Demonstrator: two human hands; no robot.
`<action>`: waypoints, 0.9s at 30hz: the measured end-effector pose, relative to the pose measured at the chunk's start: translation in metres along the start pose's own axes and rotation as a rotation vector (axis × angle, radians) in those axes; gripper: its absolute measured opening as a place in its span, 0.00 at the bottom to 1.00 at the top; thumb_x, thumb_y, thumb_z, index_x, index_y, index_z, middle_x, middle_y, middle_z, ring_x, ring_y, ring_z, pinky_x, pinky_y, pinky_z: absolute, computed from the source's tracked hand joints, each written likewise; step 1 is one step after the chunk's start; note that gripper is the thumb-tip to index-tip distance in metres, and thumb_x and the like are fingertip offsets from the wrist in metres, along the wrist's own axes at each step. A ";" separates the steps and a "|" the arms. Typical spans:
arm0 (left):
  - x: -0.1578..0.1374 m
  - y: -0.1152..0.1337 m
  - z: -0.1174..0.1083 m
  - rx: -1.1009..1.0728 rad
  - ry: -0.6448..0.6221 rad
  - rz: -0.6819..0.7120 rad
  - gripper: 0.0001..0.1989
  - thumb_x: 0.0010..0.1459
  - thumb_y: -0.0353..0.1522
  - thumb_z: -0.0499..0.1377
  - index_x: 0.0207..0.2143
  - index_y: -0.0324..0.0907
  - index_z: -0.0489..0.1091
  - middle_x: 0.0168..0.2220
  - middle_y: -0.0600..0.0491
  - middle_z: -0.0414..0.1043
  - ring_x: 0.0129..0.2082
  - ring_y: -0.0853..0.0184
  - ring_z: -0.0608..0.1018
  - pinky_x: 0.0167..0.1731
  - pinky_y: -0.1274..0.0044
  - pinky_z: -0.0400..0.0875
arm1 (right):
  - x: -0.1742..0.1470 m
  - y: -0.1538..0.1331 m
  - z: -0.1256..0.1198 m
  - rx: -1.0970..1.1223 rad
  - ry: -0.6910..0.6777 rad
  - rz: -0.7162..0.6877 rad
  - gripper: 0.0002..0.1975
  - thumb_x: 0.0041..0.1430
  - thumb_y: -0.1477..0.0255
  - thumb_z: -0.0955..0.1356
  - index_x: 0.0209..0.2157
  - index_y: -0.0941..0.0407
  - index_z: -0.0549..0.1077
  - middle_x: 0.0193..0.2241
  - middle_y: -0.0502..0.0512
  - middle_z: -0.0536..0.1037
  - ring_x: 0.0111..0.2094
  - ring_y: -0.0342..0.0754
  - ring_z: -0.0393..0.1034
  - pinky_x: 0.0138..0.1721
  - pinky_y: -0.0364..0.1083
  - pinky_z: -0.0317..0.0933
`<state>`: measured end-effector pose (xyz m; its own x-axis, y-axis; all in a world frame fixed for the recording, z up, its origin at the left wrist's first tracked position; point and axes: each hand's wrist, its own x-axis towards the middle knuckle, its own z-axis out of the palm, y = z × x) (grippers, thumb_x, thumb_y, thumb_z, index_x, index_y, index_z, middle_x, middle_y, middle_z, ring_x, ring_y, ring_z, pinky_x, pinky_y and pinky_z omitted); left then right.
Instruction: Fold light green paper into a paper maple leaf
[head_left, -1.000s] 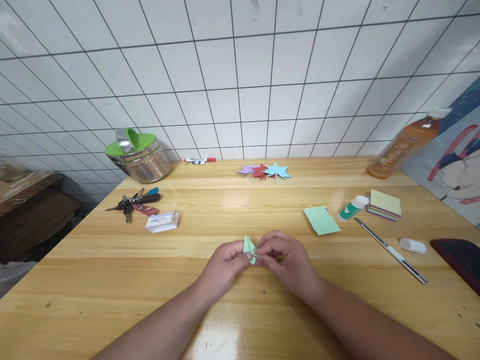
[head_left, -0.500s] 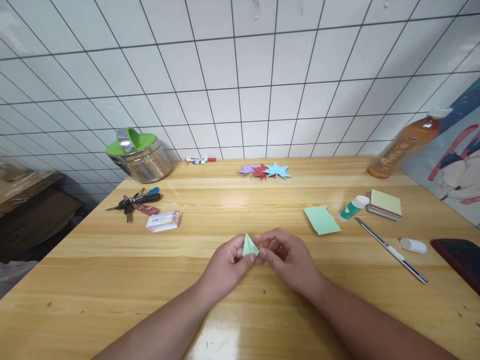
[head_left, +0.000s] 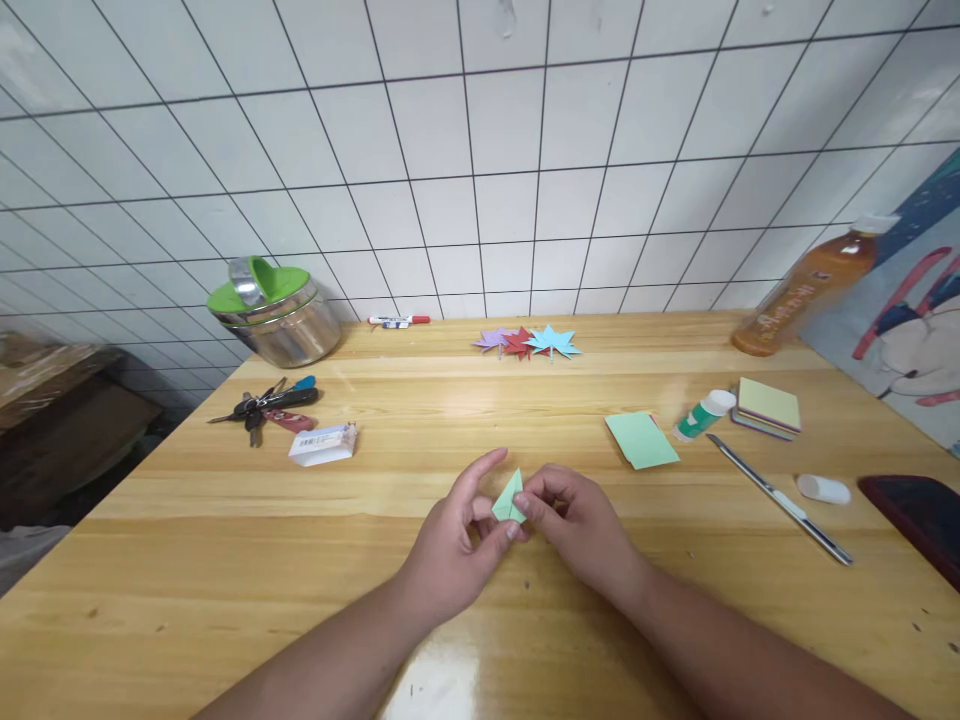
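Note:
Between my two hands is a small piece of folded light green paper (head_left: 508, 499), with a crease line and a point at its top. My left hand (head_left: 457, 540) grips its lower edge near the thumb tip, the index finger stretched up and away from it. The thumb and fingers of my right hand (head_left: 581, 520) pinch the paper's right side. Beyond my right hand lie green paper squares (head_left: 642, 441) on the table. Some fingertips behind the folded paper are hidden.
On the wooden table (head_left: 225, 580) stand a glue stick (head_left: 705, 415), a sticky-note stack (head_left: 766, 408), a utility knife (head_left: 780, 500), a white cap (head_left: 823, 489) and a phone (head_left: 911, 520). Paper maple leaves (head_left: 553, 342), keys (head_left: 262, 405), a small box (head_left: 324, 445), a pot (head_left: 281, 315) and a bottle (head_left: 810, 290) lie farther out.
The folded green paper has turned and shifted slightly right. My left index finger has lifted off it, and my right thumb now presses on its face.

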<state>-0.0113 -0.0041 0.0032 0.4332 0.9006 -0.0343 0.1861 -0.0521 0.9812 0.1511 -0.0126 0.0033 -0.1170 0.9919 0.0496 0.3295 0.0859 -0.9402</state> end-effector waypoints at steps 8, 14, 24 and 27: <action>0.000 -0.001 0.000 0.087 0.105 0.014 0.30 0.53 0.34 0.57 0.57 0.45 0.51 0.23 0.58 0.70 0.23 0.71 0.71 0.26 0.80 0.63 | 0.000 0.003 0.000 0.003 -0.002 -0.021 0.09 0.54 0.68 0.65 0.24 0.57 0.70 0.24 0.50 0.70 0.26 0.42 0.63 0.28 0.40 0.57; 0.007 0.000 -0.003 -0.006 -0.065 -0.019 0.11 0.55 0.36 0.55 0.30 0.37 0.72 0.28 0.50 0.74 0.30 0.67 0.73 0.31 0.79 0.65 | 0.000 0.002 0.001 0.038 0.048 -0.010 0.08 0.54 0.69 0.65 0.23 0.57 0.67 0.22 0.48 0.70 0.27 0.42 0.62 0.28 0.40 0.56; 0.005 -0.004 -0.005 0.083 -0.121 -0.061 0.12 0.53 0.36 0.55 0.23 0.37 0.70 0.22 0.52 0.71 0.23 0.70 0.70 0.25 0.81 0.62 | 0.002 0.002 0.000 0.133 -0.006 0.065 0.10 0.51 0.66 0.66 0.24 0.58 0.69 0.22 0.49 0.66 0.23 0.41 0.59 0.24 0.40 0.54; 0.004 -0.003 -0.004 0.094 -0.114 -0.058 0.12 0.53 0.36 0.56 0.22 0.38 0.70 0.21 0.53 0.71 0.21 0.71 0.69 0.23 0.81 0.61 | 0.002 0.002 -0.002 0.221 0.012 0.090 0.12 0.50 0.66 0.66 0.20 0.58 0.66 0.19 0.47 0.64 0.22 0.40 0.58 0.23 0.40 0.54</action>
<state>-0.0137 0.0018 0.0011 0.5154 0.8489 -0.1171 0.2933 -0.0463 0.9549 0.1534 -0.0099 0.0019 -0.0849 0.9958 -0.0347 0.1250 -0.0239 -0.9919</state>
